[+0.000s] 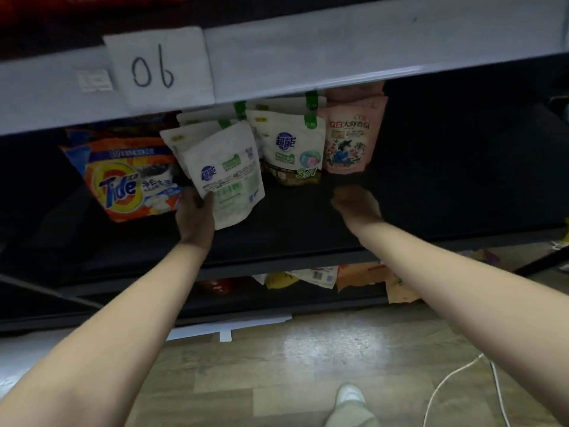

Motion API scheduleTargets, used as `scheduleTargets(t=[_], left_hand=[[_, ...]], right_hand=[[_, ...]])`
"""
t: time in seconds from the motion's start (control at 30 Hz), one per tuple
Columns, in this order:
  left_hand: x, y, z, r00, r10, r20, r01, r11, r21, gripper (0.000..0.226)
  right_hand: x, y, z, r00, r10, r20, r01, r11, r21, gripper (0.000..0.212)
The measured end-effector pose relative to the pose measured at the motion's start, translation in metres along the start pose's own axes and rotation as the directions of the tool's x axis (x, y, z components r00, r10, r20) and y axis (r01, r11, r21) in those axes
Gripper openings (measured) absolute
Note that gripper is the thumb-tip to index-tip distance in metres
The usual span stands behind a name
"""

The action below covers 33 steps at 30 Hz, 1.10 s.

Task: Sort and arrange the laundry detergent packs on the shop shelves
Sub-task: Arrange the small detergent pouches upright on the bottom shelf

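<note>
Left hand grips one white pouch, tilted, above the dark shelf. Right hand blurred; grip unclear. On the shelf: one Tide bag; white pouches behind, count unclear; pink pouch, another behind.

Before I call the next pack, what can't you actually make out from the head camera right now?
- Right hand: blurred, fingers point away; open or holding, cannot tell.
- White packs behind the white pack that the left hand holds: tops cut by the grey shelf edge; count unclear.
- Pink pack: small print unreadable.
- Lower-shelf packs: mostly hidden by the shelf board.
</note>
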<state>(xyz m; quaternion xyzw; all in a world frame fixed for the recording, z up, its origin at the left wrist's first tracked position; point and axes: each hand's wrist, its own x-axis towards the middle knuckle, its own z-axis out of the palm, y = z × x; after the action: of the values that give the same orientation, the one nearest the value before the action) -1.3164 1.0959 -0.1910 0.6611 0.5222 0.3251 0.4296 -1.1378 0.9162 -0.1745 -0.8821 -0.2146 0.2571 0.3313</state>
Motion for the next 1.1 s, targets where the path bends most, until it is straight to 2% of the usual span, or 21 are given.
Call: scheduleTargets(t=[0.13,0.2,0.27,0.33,0.47,0.53,0.6,0.67,0.73,0.87,0.97,1.03,1.1], left_hand=[[-0.025,0.015,0.004,0.999,0.033,0.039,-0.034,0.999,0.016,0.029],[-0.043,0.020,0.012,0.997,0.018,0.071,-0.021,0.998,0.051,0.026],[-0.059,0.023,0.020,0.989,-0.010,0.151,-0.001,0.997,0.073,0.013],[-0.069,0.020,0.028,0.968,-0.030,0.250,0.020,0.999,0.041,0.006],[-0.076,0.009,0.029,0.897,0.048,0.440,-0.067,0.997,0.029,0.025],[-0.067,0.002,0.022,0.897,0.086,0.434,-0.119,0.992,0.048,0.029],[-0.048,-0.003,0.011,0.929,0.105,0.356,-0.128,0.991,0.042,0.031],[-0.023,-0.005,0.000,0.941,0.046,0.334,-0.041,0.999,-0.024,0.040],[0.002,-0.007,-0.011,0.920,-0.018,0.391,0.073,0.989,-0.127,0.050],[0.037,-0.007,-0.018,0.868,-0.080,0.491,0.272,0.903,-0.333,0.039],[0.060,-0.009,-0.014,0.911,-0.046,0.409,0.227,0.885,-0.406,0.022],[0.075,-0.009,-0.011,0.952,-0.032,0.304,0.163,0.894,-0.418,0.019],[0.088,-0.012,-0.011,0.982,-0.077,0.170,0.143,0.894,-0.425,0.016]], right_hand=[[-0.024,-0.032,0.030,0.962,-0.079,0.261,0.089,0.996,-0.025,0.043],[-0.037,-0.049,0.043,0.921,-0.128,0.368,0.092,0.989,0.115,0.050],[-0.046,-0.063,0.054,0.900,-0.129,0.417,-0.002,0.954,0.301,0.052],[-0.044,-0.069,0.061,0.923,-0.094,0.373,-0.073,0.909,0.411,0.047],[-0.030,-0.061,0.056,0.983,-0.018,0.182,-0.056,0.918,0.393,0.034],[-0.022,-0.056,0.049,0.993,-0.017,0.115,-0.030,0.918,0.396,0.033],[-0.015,-0.054,0.042,0.997,-0.053,0.053,0.026,0.905,0.424,0.033],[-0.009,-0.054,0.038,0.990,-0.128,0.055,0.092,0.896,0.435,0.033],[-0.004,-0.055,0.036,0.970,-0.227,0.092,0.168,0.891,0.422,0.032],[0.010,-0.064,0.042,0.941,-0.313,0.128,0.226,0.862,0.453,0.032],[0.028,-0.072,0.057,0.939,-0.321,0.125,0.272,0.914,0.301,0.030],[0.042,-0.075,0.068,0.937,-0.329,0.119,0.302,0.932,0.198,0.031],[0.054,-0.075,0.077,0.944,-0.312,0.110,0.291,0.941,0.172,0.030]])
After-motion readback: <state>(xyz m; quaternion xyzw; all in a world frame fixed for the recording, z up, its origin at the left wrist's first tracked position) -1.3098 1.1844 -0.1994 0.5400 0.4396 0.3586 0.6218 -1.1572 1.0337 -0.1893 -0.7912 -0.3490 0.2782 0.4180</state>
